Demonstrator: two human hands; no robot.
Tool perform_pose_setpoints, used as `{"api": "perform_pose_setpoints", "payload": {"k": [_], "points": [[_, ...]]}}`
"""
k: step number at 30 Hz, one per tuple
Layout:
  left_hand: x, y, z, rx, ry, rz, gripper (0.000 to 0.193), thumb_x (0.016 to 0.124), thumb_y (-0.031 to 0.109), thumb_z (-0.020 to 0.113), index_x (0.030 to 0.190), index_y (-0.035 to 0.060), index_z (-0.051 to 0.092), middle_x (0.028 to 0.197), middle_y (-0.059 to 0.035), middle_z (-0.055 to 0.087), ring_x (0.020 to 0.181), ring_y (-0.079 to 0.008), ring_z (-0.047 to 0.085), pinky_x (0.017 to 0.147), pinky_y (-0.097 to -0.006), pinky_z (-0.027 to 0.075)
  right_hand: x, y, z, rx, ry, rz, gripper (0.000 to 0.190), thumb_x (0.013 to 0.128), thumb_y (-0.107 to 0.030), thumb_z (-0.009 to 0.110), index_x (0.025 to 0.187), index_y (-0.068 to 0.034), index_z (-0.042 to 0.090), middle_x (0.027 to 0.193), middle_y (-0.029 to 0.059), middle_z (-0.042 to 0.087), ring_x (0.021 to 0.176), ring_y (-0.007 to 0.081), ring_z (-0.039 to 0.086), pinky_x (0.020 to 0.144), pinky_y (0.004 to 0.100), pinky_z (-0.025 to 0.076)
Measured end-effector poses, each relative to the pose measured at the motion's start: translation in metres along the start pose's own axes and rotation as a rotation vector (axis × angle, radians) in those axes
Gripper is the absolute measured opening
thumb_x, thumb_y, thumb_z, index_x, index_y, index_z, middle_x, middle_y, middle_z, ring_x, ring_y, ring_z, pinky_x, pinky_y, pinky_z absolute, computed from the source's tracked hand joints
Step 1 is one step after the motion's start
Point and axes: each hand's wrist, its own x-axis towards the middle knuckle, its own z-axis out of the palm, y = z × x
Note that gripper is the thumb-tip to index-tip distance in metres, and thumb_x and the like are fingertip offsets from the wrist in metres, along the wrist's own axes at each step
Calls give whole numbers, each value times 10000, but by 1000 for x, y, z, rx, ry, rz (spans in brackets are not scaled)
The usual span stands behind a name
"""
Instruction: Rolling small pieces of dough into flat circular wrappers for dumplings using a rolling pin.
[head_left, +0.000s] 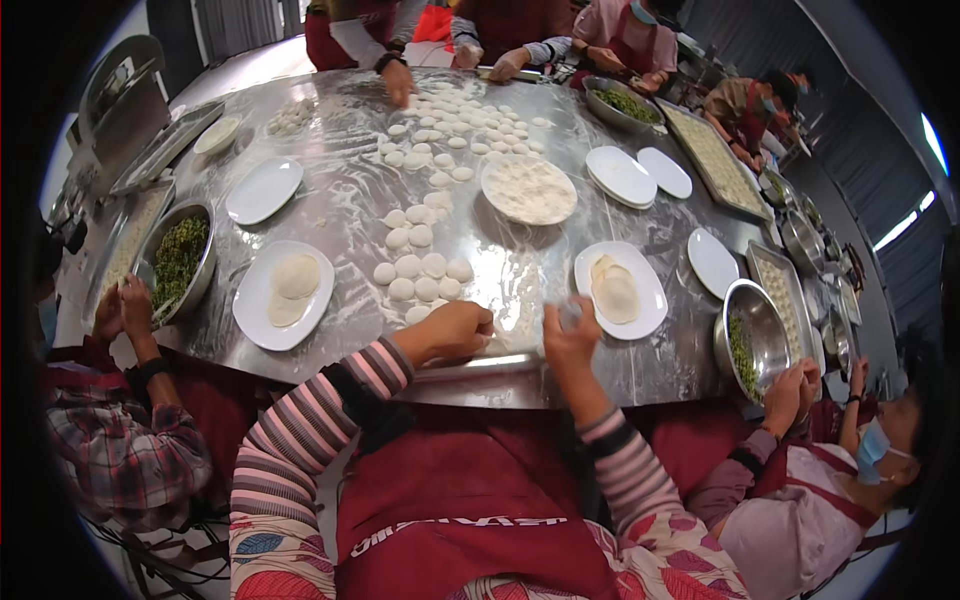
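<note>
My left hand (456, 330) is over the front of a floured steel table (345, 187), its fingers curled together beside the nearest dough pieces (426, 289). Whatever may be inside those fingers is hidden. My right hand (571, 337) is raised and motion-blurred, fingers bent, just left of a white plate (651, 321). Thin round dough wrappers (619, 296) overlap on that plate. Between and below my hands runs a straight, shiny metal edge (487, 363). Small flattened dough rounds lead from my left hand to a larger cluster (480, 116) farther off.
Left of me, wrappers lie on a white plate (247, 311); a person's hands are beside a bowl of chopped greens (202, 277). A flour dish (529, 191) stands mid-table. At right, another person's hands are near a steel bowl (769, 322). Other people work across the table.
</note>
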Motion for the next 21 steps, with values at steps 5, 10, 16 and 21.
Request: {"api": "perform_pose_setpoints", "payload": {"k": [5, 10, 16, 21], "points": [[-6, 3, -5, -86, -1, -58, 185, 745, 134, 591, 871, -2, 584, 777, -160, 624, 729, -264, 596, 670, -355, 449, -22, -21, -26, 106, 4, 90, 213, 703, -25, 684, 808, -31, 499, 587, 117, 548, 497, 244, 572, 489, 331, 454], [15, 4, 0, 33, 16, -14, 188, 753, 150, 571, 869, 2, 586, 780, -166, 621, 719, -295, 590, 664, -371, 451, 31, -9, 24, 46, 7, -61, 231, 713, -41, 688, 855, -29, 506, 596, 133, 524, 507, 260, 548, 505, 330, 436], [-8, -1, 0, -115, -50, -51, 174, 760, 150, 572, 842, -4, 569, 739, -164, 601, 680, -288, 580, 666, -356, 459, -21, -20, -28, 69, 7, -23, 231, 703, -34, 686, 832, -21, 495, 594, 122, 523, 503, 261, 559, 472, 348, 439], [1, 11, -2, 44, 18, -53, 212, 771, 203, 550, 864, 26, 620, 840, -185, 629, 789, -332, 605, 696, -411, 458, 16, -18, 3, -24, 81, -198, 230, 720, -36, 678, 868, -7, 503, 668, 178, 554, 546, 336, 567, 513, 374, 452]]}}
